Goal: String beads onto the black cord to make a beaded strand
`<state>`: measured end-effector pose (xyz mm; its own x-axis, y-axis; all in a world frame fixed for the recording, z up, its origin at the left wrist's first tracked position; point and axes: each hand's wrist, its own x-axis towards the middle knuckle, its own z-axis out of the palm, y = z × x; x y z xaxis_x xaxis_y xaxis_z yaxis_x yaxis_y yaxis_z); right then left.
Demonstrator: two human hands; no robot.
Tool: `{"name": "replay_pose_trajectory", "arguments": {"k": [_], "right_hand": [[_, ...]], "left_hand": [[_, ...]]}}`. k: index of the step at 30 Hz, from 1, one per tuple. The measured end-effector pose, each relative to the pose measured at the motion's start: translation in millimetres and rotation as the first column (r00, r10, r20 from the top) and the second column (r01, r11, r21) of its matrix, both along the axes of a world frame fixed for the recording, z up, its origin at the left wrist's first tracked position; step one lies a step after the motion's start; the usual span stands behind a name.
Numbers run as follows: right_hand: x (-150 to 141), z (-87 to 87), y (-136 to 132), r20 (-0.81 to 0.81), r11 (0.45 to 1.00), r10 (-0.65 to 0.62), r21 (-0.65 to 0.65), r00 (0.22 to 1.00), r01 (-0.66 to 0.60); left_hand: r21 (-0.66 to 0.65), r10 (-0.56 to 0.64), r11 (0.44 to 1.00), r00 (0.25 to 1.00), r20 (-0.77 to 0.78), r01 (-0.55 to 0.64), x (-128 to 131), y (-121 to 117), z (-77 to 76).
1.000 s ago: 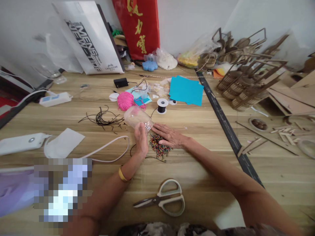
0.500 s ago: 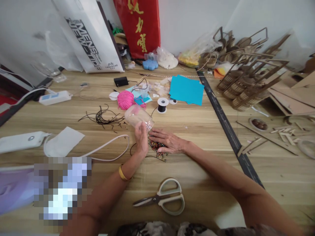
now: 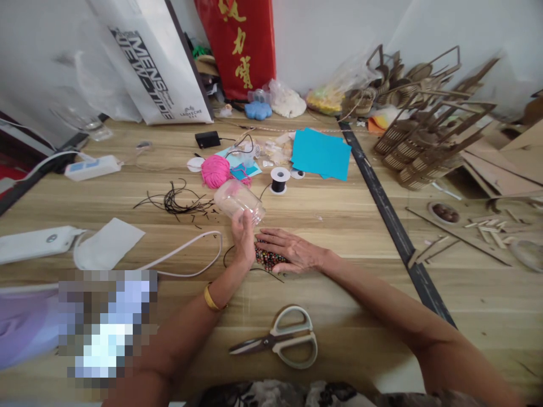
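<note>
Hands (image 3: 294, 251) — clear jar (image 3: 238, 200), round beads (image 3: 268, 259)

Muted light, stretched edges, corners — seemingly — blurred

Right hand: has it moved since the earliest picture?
Yes. Judged against the spool of black cord, the right hand has moved away from it, toward the person and the scissors.

Black MENS and NEW-TIDE on the white bag (image 3: 159, 70) at far left, smaller LADYECHE or LAOYECHE near its bottom, gold Chinese characters including 力 down the red bag (image 3: 262, 48) at the far side
</note>
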<state>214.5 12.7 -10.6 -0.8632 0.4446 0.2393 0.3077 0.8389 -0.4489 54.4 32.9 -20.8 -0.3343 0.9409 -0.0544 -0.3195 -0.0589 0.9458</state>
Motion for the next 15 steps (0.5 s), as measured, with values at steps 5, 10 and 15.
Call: {"name": "replay_pose_trajectory", "arguments": {"k": [5, 10, 15], "right_hand": [[0.8, 3.1, -3.8, 0.007, 1.0, 0.001, -0.009, 1.0, -0.001], [-4.3, 6.6, -2.2, 0.016, 1.0, 0.0, 0.0, 1.0, 0.0], [-10.9, 12.1, 0.1, 0.018, 1.0, 0.015, 0.005, 1.0, -0.016]], "left_hand": [[0.012, -0.014, 1.0, 1.0, -0.01, 0.014, -0.8, -1.2, -0.4], [0.007, -0.004, 1.0, 1.0, 0.019, 0.004, -1.0, -0.8, -1.2], [-0.036, 0.012, 0.999, 1.0, -0.012, -0.012, -1.8, 0.0, 0.8]]}}
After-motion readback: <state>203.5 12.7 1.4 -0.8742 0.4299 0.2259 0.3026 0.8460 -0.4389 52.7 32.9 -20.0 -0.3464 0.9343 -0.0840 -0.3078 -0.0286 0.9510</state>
